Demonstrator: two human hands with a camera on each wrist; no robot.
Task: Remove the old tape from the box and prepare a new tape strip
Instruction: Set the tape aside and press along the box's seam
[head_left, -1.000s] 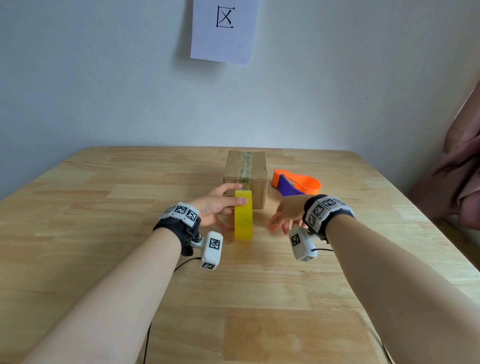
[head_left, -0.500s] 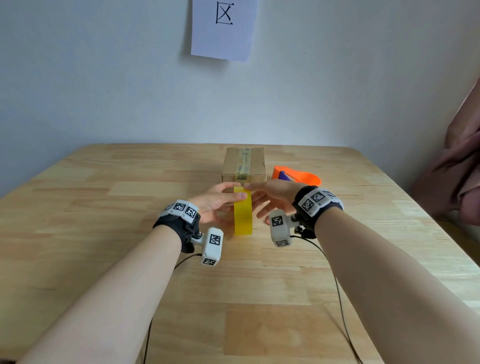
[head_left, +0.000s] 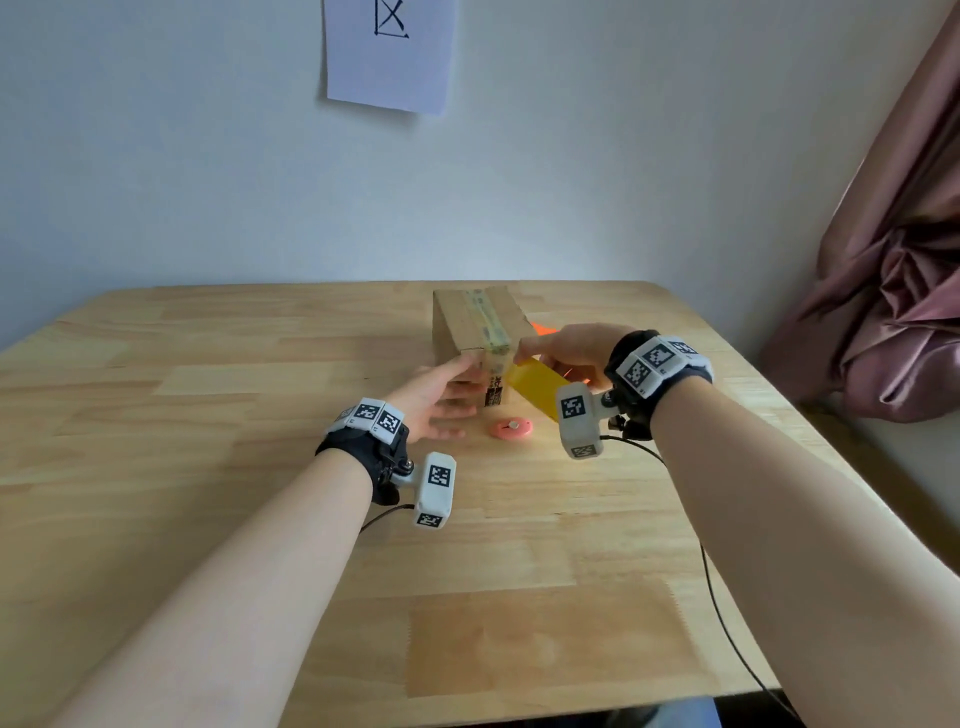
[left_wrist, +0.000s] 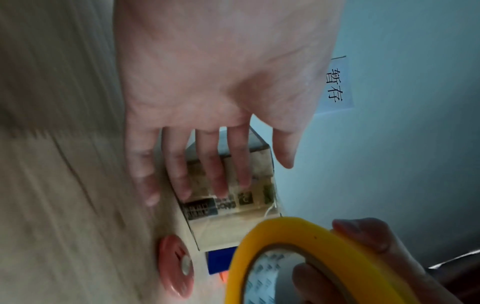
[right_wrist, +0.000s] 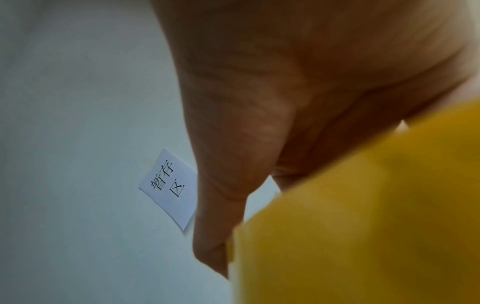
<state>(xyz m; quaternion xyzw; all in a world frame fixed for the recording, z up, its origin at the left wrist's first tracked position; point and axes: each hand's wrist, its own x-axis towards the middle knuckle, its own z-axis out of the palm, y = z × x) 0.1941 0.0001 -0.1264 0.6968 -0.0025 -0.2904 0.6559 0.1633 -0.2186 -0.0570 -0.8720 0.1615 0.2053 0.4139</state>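
The right hand (head_left: 566, 353) had lifted the yellow tape roll (head_left: 535, 387) off the worktop (head_left: 208, 415), grip clasping it; the left hand (head_left: 436, 400) lay loose-fingered against the box (head_left: 467, 322).

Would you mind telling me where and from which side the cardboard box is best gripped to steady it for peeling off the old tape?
I would grip the cardboard box across its bare side walls, coming from the near left where the left hand already lies. The old tape runs along the top centre and down the near face, so the sides leave it free, and the right hand holds the yellow tape roll.
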